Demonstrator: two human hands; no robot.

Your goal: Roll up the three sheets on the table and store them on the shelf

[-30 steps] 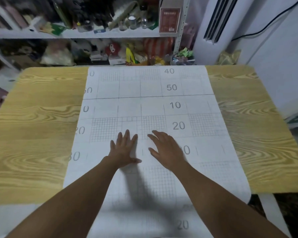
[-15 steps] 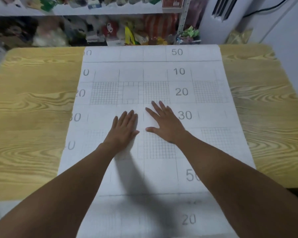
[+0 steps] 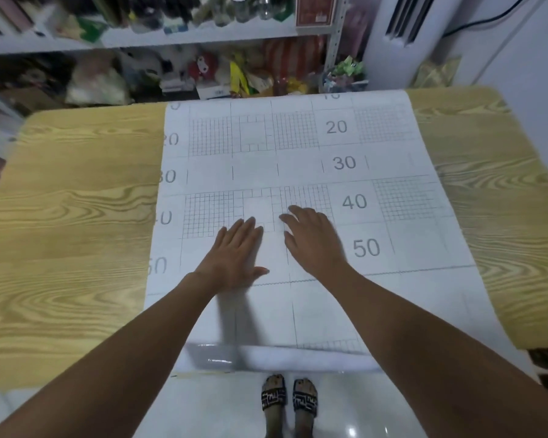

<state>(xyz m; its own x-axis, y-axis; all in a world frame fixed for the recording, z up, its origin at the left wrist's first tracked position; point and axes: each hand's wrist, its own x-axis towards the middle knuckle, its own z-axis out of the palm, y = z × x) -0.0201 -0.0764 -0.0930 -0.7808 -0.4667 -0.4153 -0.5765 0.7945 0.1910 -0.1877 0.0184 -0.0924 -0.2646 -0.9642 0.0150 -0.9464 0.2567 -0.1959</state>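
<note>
Wood-grain table (image 3: 60,216): its left part lies bare of paper, with the grain running across.

Behind the table's far edge stands a white shelf (image 3: 171,36), its boards crowded with bottles, bags and soft toys (contents blurred, not identified further).

A white sheet (image 3: 266,172), printed with grid squares and the numbers 20, 30, 40 and 50, lies unrolled down the middle of the table from the far edge to the near one. Its near end (image 3: 215,355) hangs past the table's front edge and curls under, showing a glossy underside. A wavy line crosses the paper just below the hands; whether it marks the edge of a second sheet cannot be told.

The left hand (image 3: 234,254) lies palm down on the sheet, fingers straight and close together, thumb out to the side, holding nothing.

The right hand (image 3: 314,241) lies just beside it, also palm down on the sheet, fingers slightly spread and gently arched, gripping nothing. The two hands are apart, with a narrow strip of paper between them.

Below the sheet's hanging end, two sandalled feet (image 3: 288,399) stand on a pale floor.

At the far right a white upright appliance (image 3: 402,36) stands against the wall.
</note>
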